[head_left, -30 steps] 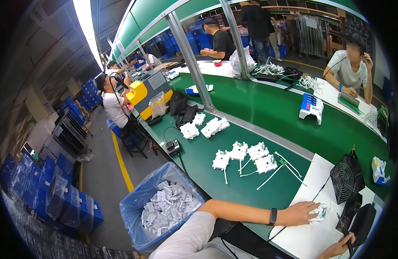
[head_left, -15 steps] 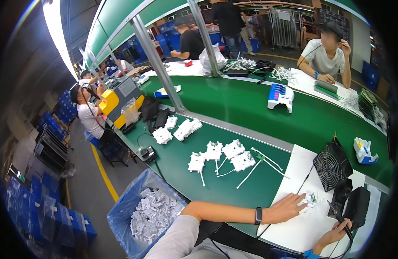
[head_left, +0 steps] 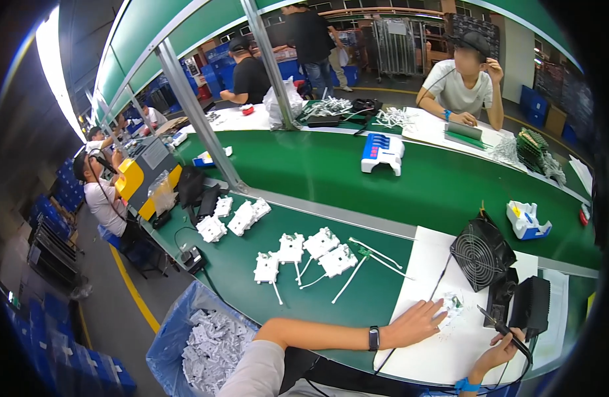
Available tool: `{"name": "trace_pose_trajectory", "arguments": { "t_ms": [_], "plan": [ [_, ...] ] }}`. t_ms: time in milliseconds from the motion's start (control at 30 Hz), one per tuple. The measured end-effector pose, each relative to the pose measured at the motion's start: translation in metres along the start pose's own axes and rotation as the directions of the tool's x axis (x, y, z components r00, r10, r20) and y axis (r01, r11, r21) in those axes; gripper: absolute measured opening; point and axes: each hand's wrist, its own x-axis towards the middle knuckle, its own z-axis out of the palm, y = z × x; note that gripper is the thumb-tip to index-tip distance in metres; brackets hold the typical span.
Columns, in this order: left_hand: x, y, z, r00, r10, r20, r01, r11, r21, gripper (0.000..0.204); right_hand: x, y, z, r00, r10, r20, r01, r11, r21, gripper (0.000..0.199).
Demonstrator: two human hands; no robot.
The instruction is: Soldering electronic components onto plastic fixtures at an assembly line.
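Head view: at lower right, a soldering iron (head_left: 501,326) is gripped in the right hand (head_left: 495,351), its tip pointed toward the white part (head_left: 454,304) on the white sheet (head_left: 417,365). The left hand (head_left: 411,325) is held apart from the right, fingers outstretched at the part's edge; whether the part is pinned cannot be told. If loosely held, it could be shifted by a nudge. Nearby fingers could be burned by a stray hot tip, or the cord (head_left: 530,358) snagged.
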Motion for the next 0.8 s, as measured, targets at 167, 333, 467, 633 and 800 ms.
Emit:
{"name": "trace_pose_trajectory", "arguments": {
  "t_ms": [167,333,467,633,800],
  "plan": [
    [0.0,-0.001,0.008,1.0,0.016,-0.01,-0.017,0.999,-0.028,0.049,0.0,-0.03,0.0,0.999,-0.009,0.038,0.006,0.997,0.074,0.007],
    [0.005,-0.011,0.018,0.994,0.032,-0.101,-0.036,0.999,-0.036,0.047,-0.005,-0.035,0.014,0.996,-0.057,0.066,0.047,0.989,0.137,0.016],
    [0.008,-0.014,0.002,0.987,0.041,-0.155,-0.029,0.996,0.084,0.044,-0.017,-0.044,0.04,0.987,-0.113,0.116,0.098,0.988,0.122,0.015],
    [0.012,-0.009,0.003,0.99,0.045,-0.135,-0.038,0.998,0.051,0.043,-0.023,-0.036,0.024,0.959,-0.189,0.213,0.177,0.981,0.073,0.021],
    [0.013,-0.007,0.001,0.991,0.04,-0.13,-0.034,0.998,0.043,0.042,-0.022,-0.04,0.029,0.916,-0.206,0.343,0.199,0.978,0.057,0.013]
  ]
}}
